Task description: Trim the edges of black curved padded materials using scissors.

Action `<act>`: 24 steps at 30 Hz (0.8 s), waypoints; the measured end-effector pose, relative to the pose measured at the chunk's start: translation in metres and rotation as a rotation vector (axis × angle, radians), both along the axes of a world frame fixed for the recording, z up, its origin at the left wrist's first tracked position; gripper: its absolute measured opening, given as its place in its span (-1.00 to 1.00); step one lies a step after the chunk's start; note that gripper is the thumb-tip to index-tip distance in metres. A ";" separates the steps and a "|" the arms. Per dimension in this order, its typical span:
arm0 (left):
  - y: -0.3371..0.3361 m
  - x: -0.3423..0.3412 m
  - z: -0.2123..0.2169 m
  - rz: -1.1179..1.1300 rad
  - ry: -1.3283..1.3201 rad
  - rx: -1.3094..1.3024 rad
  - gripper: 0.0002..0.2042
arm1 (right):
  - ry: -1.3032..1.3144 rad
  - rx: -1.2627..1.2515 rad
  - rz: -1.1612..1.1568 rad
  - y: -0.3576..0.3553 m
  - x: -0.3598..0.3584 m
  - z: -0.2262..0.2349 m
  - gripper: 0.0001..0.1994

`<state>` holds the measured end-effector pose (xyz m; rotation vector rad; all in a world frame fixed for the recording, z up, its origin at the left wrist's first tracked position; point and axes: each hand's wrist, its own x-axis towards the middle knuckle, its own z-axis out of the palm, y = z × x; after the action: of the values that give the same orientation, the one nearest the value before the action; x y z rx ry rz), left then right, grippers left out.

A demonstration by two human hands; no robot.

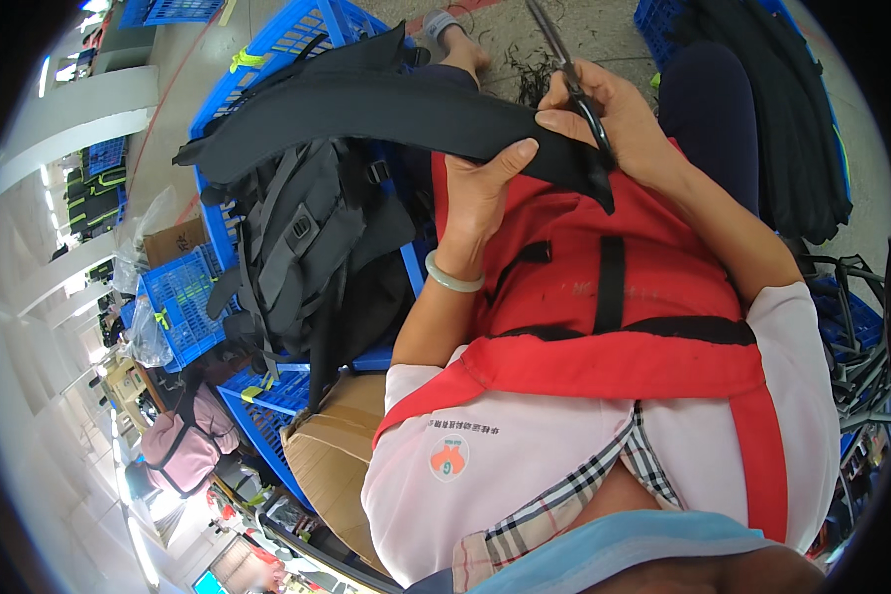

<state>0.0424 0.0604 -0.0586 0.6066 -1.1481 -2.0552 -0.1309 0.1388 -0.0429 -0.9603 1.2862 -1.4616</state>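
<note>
A long, curved black fabric piece (366,117), padded-looking like a shoulder strap, stretches across in front of me above the red apron (554,287). My left hand (483,183) grips its lower edge, thumb on the near face and the other fingers hidden behind. In my right hand (619,119) is a pair of dark scissors (562,61), blades pointing up and away, the handle against the palm. The right thumb also presses on the fabric near its right end, which hangs down to a narrow tip.
To the left, a blue plastic basket (208,114) holds black straps with buckles (302,228). A cardboard box (337,460) stands nearer me. Black fabric pieces (762,99) fill a blue crate at right. Dark scraps (535,74) litter the floor near a slippered foot (445,28).
</note>
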 end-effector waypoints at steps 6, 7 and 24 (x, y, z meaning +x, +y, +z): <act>-0.009 0.005 0.006 0.024 -0.054 -0.083 -0.74 | 0.170 0.000 -0.014 0.006 0.000 -0.001 -0.84; -0.008 0.002 0.009 0.071 -0.036 -0.046 -0.76 | 0.168 0.005 -0.013 0.004 0.002 0.002 -0.84; -0.020 0.016 0.013 0.073 0.011 -0.008 -0.77 | 0.617 0.319 0.332 0.064 -0.027 0.024 -0.31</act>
<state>0.0585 0.0409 -0.0454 0.6236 -1.1108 -1.9894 -0.1577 0.2031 -0.0194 -1.3814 1.6335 -0.6913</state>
